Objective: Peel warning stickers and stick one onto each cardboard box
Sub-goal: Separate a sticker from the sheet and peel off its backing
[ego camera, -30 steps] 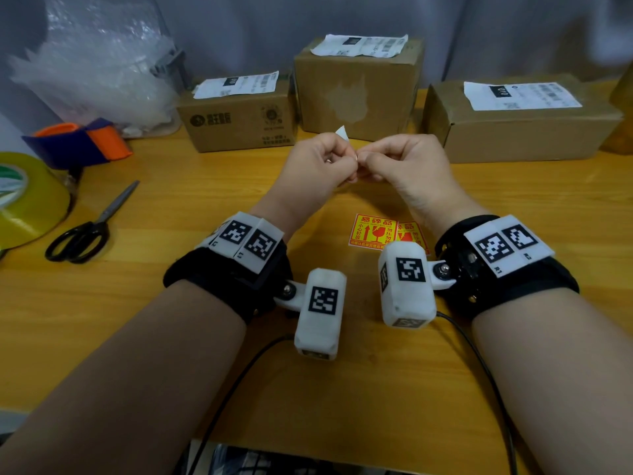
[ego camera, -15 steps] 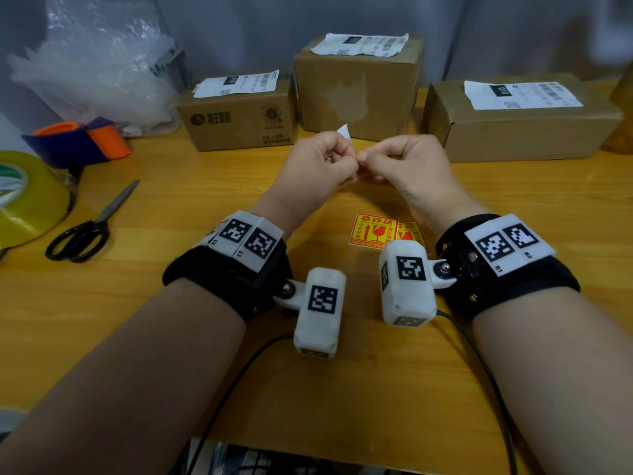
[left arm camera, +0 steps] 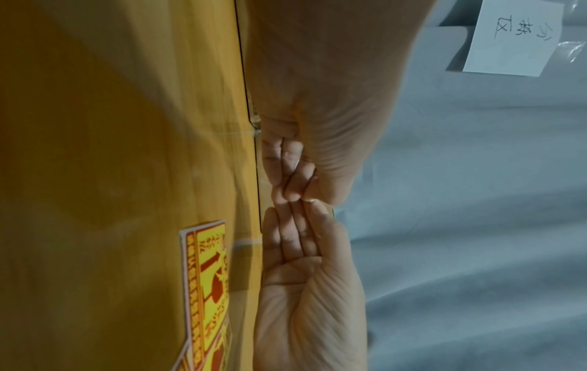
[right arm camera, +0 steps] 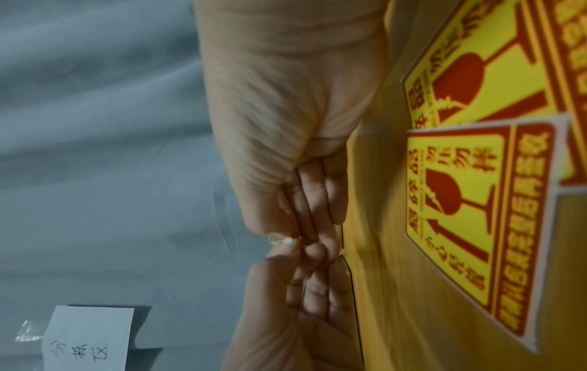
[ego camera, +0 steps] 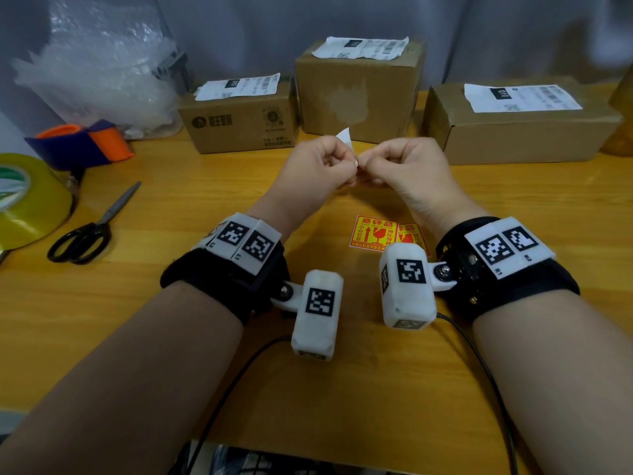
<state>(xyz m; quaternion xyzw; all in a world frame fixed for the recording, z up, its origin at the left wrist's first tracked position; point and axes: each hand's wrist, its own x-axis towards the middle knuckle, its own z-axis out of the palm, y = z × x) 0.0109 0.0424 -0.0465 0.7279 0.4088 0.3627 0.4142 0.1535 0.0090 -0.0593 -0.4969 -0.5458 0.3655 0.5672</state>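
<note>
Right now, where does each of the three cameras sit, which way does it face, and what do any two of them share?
Head: worn on the head, looking forward and down over the table at three cardboard boxes; both forearms, the left hand and the right hand pinching a sticker.
Left wrist: looks along the left palm at its curled fingers, with the right hand opposite.
Right wrist: looks along the right palm, with the left hand opposite.
Shared: all three show both hands meeting and the yellow stickers lying on the table.
</note>
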